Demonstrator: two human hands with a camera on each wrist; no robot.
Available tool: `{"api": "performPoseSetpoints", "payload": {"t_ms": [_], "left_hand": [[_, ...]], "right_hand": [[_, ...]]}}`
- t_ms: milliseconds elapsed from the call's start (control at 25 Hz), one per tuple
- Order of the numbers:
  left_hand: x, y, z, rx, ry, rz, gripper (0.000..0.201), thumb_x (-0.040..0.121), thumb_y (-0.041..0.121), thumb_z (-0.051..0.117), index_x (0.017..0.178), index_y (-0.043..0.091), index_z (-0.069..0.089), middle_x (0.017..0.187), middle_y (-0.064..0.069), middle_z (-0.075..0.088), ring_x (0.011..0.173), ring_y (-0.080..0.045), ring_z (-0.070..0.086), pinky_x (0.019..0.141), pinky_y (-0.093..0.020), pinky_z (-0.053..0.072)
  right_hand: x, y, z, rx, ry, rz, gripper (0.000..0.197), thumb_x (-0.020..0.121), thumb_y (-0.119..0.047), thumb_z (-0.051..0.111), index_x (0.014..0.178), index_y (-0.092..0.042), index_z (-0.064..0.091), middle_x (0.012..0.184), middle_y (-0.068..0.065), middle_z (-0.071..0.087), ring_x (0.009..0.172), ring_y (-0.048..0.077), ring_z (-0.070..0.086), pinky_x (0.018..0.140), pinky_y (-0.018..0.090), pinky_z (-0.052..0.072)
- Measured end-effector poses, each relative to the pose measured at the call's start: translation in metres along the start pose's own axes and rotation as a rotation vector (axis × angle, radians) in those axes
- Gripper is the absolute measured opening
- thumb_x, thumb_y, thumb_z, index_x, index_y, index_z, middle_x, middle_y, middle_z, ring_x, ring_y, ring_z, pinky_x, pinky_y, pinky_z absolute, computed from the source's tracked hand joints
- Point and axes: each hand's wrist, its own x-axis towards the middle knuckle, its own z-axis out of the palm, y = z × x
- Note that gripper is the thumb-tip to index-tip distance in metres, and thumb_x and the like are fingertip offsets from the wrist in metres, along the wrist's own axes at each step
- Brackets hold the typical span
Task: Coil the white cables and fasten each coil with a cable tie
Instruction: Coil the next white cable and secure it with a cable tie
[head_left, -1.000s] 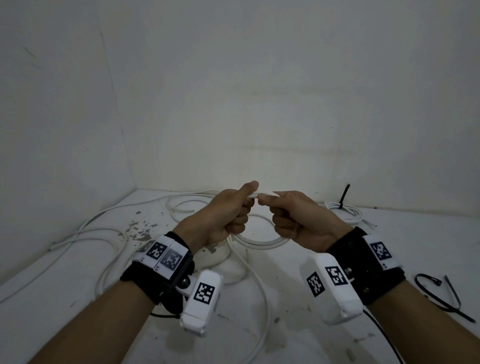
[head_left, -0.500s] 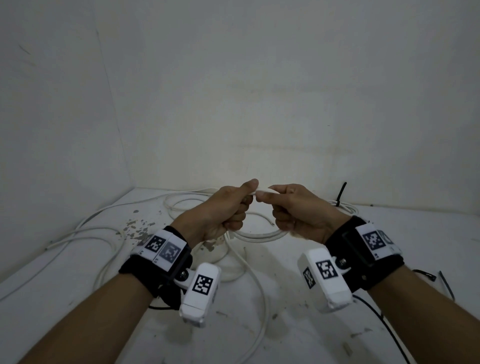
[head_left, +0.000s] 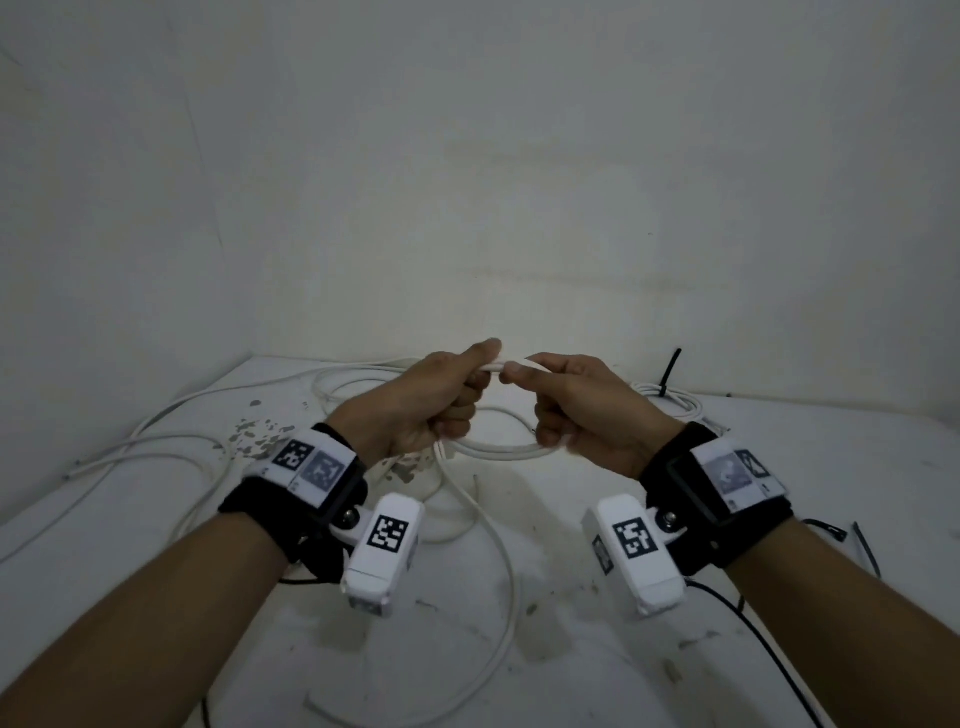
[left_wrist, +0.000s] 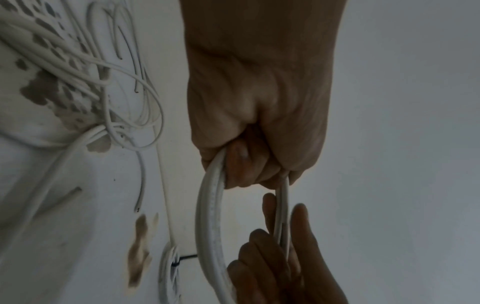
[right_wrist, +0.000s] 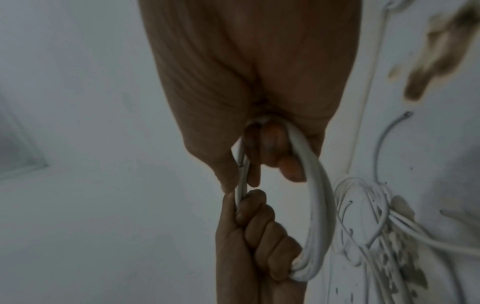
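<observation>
A white cable coil (head_left: 498, 451) is held up above the table between both hands. My left hand (head_left: 460, 397) grips its left side, fingers curled round the strands and thumb on top. My right hand (head_left: 550, 410) grips the right side, thumb and forefinger pinching the top strand (head_left: 503, 365) close to the left thumb. In the left wrist view the coil (left_wrist: 207, 216) loops from my left hand (left_wrist: 259, 127) to the right hand (left_wrist: 285, 267). The right wrist view shows the same coil (right_wrist: 320, 205) running between my right hand (right_wrist: 246, 86) and the left hand (right_wrist: 255, 244). A tail (head_left: 506, 577) trails down onto the table.
Loose white cables (head_left: 182, 457) sprawl over the stained table (head_left: 597, 675) at the left and back. A tied coil (head_left: 675, 402) with a black cable tie (head_left: 670, 369) lies at the back right. Loose black cable ties (head_left: 836, 532) lie at the right. Walls close in behind and on the left.
Both hands keep their hold on the coil and have risen slightly; the thumbs stay close together on the top strand.
</observation>
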Motion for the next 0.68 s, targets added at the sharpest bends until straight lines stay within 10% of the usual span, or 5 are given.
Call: {"api": "performPoseSetpoints", "payload": {"t_ms": [200, 360, 680], "left_hand": [[-0.003, -0.003, 0.0, 0.072, 0.021, 0.064, 0.05, 0.1, 0.044, 0.049, 0.057, 0.023, 0.035, 0.05, 0.005, 0.018, 0.039, -0.009, 0.014, 0.04, -0.02, 0.013], [-0.006, -0.002, 0.004, 0.028, -0.011, 0.034, 0.055, 0.1, 0.044, 0.049, 0.05, 0.025, 0.037, 0.05, 0.006, 0.015, 0.038, -0.008, 0.012, 0.038, -0.019, 0.012], [-0.013, 0.002, 0.008, 0.042, -0.19, -0.122, 0.056, 0.1, 0.045, 0.047, 0.048, 0.025, 0.05, 0.052, 0.009, 0.014, 0.046, -0.01, 0.004, 0.039, -0.019, 0.008]], "right_hand": [[0.004, -0.011, 0.008, -0.167, -0.011, 0.003, 0.03, 0.094, -0.033, 0.069, 0.092, -0.003, 0.065, 0.066, 0.003, 0.048, 0.051, 0.015, 0.049, 0.061, 0.037, 0.057], [0.003, -0.017, 0.009, -0.33, -0.041, -0.05, 0.032, 0.097, -0.037, 0.062, 0.087, -0.007, 0.061, 0.052, -0.006, 0.032, 0.04, 0.009, 0.029, 0.04, 0.023, 0.035], [0.006, -0.02, -0.004, -0.183, -0.024, 0.194, 0.027, 0.089, -0.031, 0.072, 0.082, -0.009, 0.058, 0.051, -0.006, 0.022, 0.038, 0.007, 0.019, 0.038, 0.02, 0.02]]}}
